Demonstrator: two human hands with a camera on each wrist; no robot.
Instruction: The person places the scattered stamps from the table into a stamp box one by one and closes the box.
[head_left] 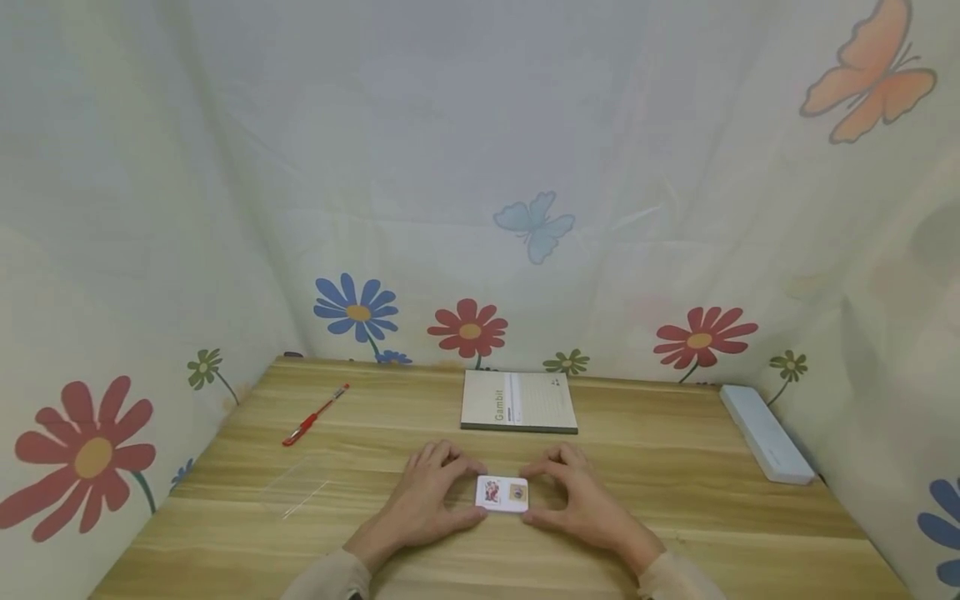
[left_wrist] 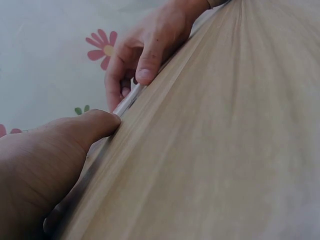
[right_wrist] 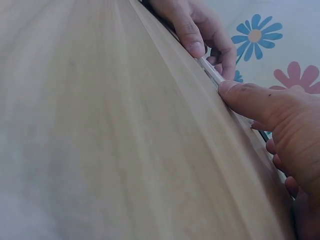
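Observation:
A small flat white rectangular piece (head_left: 502,494) with rounded corners and two coloured pictures on its face lies low over the wooden table, near the middle. My left hand (head_left: 427,500) pinches its left end between thumb and fingers. At the right end my right hand (head_left: 581,504) does the same from the other side. Only the thin white edge (left_wrist: 128,100) of the piece shows in the left wrist view, and likewise its edge (right_wrist: 212,71) in the right wrist view. Whether it touches the tabletop is hard to tell.
A notebook (head_left: 525,408) marked "Gambit" lies beyond the hands. To the left are a red pen (head_left: 315,415) and a clear plastic piece (head_left: 296,487). A long pale box (head_left: 767,435) stands at the table's right edge. Flowered cloth (head_left: 420,167) surrounds the table (head_left: 750,533).

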